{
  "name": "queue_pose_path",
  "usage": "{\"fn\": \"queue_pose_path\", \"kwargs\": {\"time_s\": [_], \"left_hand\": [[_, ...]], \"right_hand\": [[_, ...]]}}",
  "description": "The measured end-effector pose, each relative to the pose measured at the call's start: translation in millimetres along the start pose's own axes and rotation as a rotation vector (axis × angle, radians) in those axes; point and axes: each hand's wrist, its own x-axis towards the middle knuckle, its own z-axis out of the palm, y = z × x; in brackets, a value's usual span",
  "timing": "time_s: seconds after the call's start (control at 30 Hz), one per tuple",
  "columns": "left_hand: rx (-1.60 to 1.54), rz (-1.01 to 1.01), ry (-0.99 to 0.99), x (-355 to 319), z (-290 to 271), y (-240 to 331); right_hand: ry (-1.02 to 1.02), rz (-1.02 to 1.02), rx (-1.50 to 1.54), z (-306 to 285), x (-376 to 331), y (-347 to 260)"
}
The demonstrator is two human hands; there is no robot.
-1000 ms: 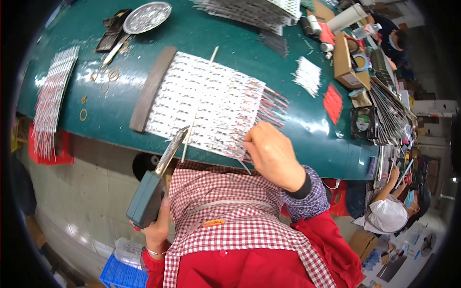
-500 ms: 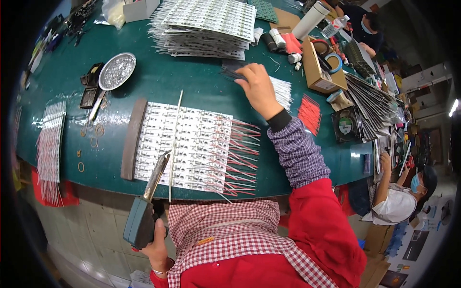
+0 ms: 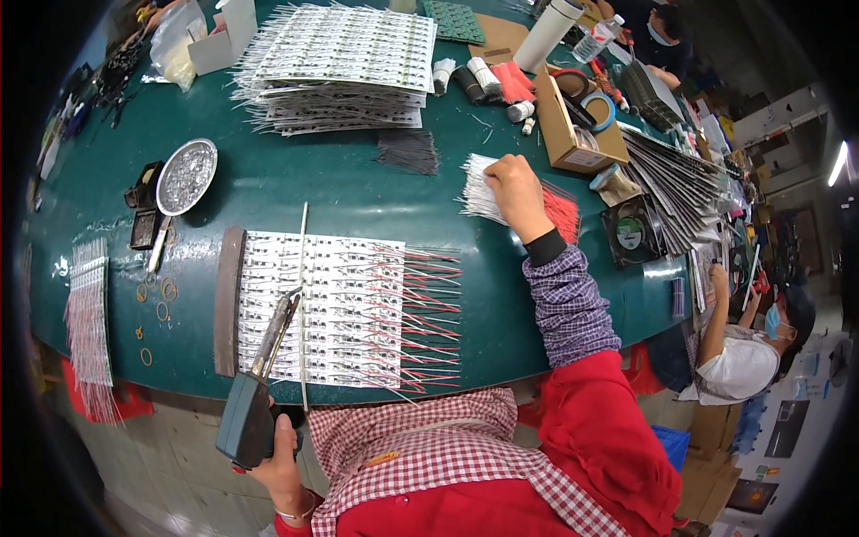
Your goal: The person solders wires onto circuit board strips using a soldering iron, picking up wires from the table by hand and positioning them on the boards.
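Head view looks down on a green table whose near edge curves just in front of the person's checked apron; bare green surface lies open between the row of circuit strips by that edge and the tall stack of circuit boards at the far side, and again left of the strips around a round metal dish; the right side is crowded by a cardboard box and a fan of dark strips; the left hand sits below the table edge, closed around the grip of a soldering gun whose tip lies on the near left part of the strips; the right hand is stretched well away across the table, fingers curled down onto a bundle of white wires with red wires just beside it; whether it pinches any wire I cannot tell; a thin metal rod lies across the strips, and a dark bar edges their left end.
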Motion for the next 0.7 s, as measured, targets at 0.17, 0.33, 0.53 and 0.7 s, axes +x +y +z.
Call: {"fn": "queue_pose_path", "kwargs": {"time_s": [0.17,0.33,0.53,0.7], "left_hand": [[0.015,0.007,-0.032,1,5,-1],[0.043,-0.013,-0.003,6,-3,-11],[0.193,-0.029,-0.086,14,0,22],[0.125,-0.003,-0.038,20,11,18]], "right_hand": [[0.039,-0.012,-0.019,3,1,0],[0.144,-0.072,-0.055,7,-3,8],[0.089,-0.104,-0.107,10,-1,-9],[0.068,-0.105,-0.099,-15,-3,-3]]}}
